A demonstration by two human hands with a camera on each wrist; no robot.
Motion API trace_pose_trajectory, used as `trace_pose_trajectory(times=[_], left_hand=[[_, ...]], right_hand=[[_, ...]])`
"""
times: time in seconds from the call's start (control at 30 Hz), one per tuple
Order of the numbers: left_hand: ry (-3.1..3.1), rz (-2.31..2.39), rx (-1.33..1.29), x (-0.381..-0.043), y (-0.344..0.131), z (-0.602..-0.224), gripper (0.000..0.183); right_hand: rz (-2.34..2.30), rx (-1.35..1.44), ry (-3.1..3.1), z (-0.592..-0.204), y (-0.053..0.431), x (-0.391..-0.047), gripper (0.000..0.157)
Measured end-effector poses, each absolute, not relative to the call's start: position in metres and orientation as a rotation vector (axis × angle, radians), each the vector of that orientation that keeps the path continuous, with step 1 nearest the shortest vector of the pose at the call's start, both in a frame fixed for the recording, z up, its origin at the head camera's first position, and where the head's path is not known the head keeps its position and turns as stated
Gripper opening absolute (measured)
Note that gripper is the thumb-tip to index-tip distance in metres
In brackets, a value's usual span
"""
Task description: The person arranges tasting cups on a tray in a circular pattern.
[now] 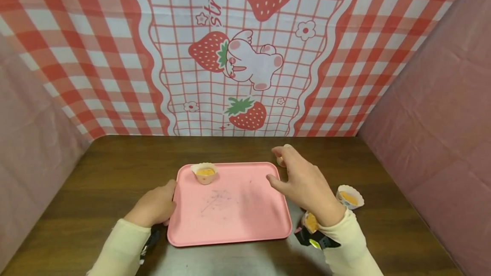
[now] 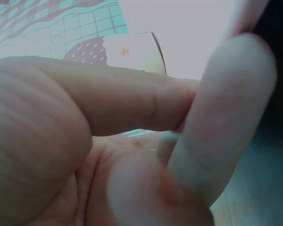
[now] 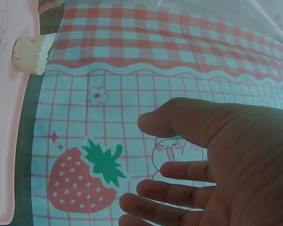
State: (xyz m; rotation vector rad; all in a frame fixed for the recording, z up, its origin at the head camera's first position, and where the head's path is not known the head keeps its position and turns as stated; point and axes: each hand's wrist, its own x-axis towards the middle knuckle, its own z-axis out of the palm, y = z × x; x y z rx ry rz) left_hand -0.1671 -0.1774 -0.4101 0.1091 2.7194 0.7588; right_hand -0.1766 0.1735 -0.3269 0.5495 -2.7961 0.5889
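Pink tray (image 1: 230, 227) lies flat at the lower centre of the head view, on a dark wood counter (image 1: 84, 199), with a strawberry-print cloth (image 1: 245, 67) hanging behind it across the upper part. Progress looks early: of four cupcakes in view, only one appears placed, and most of the tray's surface is bare. At the tray's left rim is the left hand (image 1: 155, 203); its fingers look bent in the left wrist view, but I cannot tell whether they grip the rim or merely rest against it. Over the tray's upper right corner is the right hand (image 1: 304, 182), thumb and fingers spread apart, with nothing seen between them. One cupcake (image 1: 205, 173) stands upright in the tray's upper left corner. Three are off the tray and seem left to do: a second cupcake (image 1: 350, 197) at the right of the frame, a third cupcake (image 1: 310, 222) partly hidden below the right wrist, and a fourth cupcake (image 1: 281, 162), mostly covered by the right hand's fingers, just beside the tray's upper right corner.
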Motion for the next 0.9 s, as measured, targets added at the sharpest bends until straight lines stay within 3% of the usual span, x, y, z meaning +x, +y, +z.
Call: trace_pose_trajectory(times=[0.9], left_hand=[[2.724,0.754,0.090,-0.1656,-0.1752,-0.4079,0.037]], right_hand=[[0.578,0.591,-2.787,-0.3276,0.1710,-0.1726,0.059]])
